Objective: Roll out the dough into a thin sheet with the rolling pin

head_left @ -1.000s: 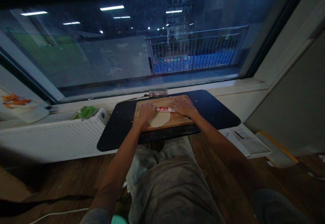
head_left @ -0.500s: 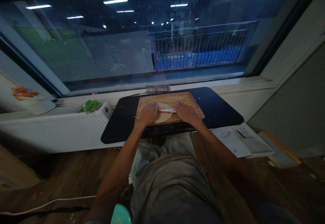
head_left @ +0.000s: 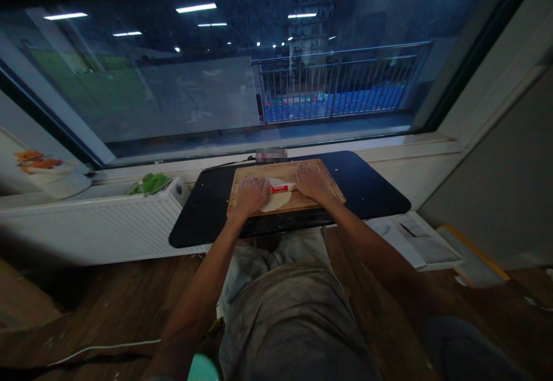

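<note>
A rolling pin (head_left: 280,188) with a red printed label lies across a thin round sheet of dough (head_left: 276,201). The dough is on a wooden cutting board (head_left: 259,169), partly covered by my hands and the pin. My left hand (head_left: 254,193) rests over the pin's left end, palm down, its fingers pointing forward. Over the right end lies my right hand (head_left: 311,181), fingers stretched out flat and slightly spread past the pin. Both ends of the pin are hidden under my palms.
The board lies on a black tabletop (head_left: 367,182) with small crumbs, up against the window sill. A white radiator (head_left: 108,225) with green leaves (head_left: 152,183) on top stands at left. White boxes (head_left: 415,237) sit low at right. A cable (head_left: 103,347) crosses the floor.
The pin has turned, so its label now shows mostly red instead of white. My right hand's fingers reach farther forward over the board. The view has shifted slightly.
</note>
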